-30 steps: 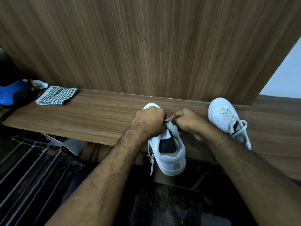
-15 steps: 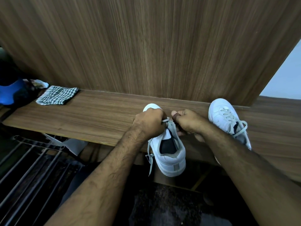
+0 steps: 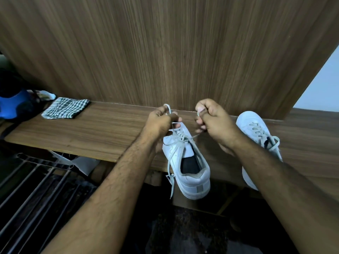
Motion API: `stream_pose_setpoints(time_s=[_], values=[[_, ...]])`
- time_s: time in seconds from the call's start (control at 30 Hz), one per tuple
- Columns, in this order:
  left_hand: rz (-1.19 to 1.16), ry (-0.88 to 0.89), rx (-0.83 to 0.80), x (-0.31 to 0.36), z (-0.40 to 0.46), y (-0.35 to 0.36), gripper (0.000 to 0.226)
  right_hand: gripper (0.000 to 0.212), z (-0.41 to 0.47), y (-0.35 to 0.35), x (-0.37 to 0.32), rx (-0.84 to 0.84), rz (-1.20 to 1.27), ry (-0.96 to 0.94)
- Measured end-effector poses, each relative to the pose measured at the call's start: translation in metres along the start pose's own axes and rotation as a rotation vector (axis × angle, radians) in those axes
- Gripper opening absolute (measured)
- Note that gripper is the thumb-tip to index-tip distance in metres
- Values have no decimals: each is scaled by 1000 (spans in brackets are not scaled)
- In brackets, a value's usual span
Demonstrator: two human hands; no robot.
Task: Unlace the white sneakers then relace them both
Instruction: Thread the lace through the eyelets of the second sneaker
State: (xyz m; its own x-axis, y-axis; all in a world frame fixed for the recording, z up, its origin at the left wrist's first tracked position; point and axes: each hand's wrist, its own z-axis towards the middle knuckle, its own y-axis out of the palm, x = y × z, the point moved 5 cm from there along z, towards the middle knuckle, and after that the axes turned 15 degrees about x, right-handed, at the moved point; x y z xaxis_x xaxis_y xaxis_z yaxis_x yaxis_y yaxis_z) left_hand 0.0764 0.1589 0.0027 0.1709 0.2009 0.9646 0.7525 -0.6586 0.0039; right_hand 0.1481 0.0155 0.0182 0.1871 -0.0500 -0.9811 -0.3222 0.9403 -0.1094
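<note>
Near sneaker (image 3: pixel 190 162) sits heel-out on the wooden shelf (image 3: pixel 91 132); left hand (image 3: pixel 161 121) and right hand (image 3: pixel 212 120) are apart, each pinching 1 lace (image 3: pixel 183 139) run taut from the eyelets. Looks like lacework on shoe 1 of 2, though whether loosening or tightening is unclear; second sneaker (image 3: pixel 256 131) waits laced to the right. Next move needs even tension without dragging the shoe off the edge.

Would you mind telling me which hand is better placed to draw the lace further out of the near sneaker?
Probably the left hand: it pinches a lace loop above the sneaker.
</note>
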Motion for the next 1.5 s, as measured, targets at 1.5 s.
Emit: stream_pose_setpoints(time_s=[1.5], values=[[969,147,-370,-36,-2,-12,15,18,-3,-1,26,-276,-842,-69]])
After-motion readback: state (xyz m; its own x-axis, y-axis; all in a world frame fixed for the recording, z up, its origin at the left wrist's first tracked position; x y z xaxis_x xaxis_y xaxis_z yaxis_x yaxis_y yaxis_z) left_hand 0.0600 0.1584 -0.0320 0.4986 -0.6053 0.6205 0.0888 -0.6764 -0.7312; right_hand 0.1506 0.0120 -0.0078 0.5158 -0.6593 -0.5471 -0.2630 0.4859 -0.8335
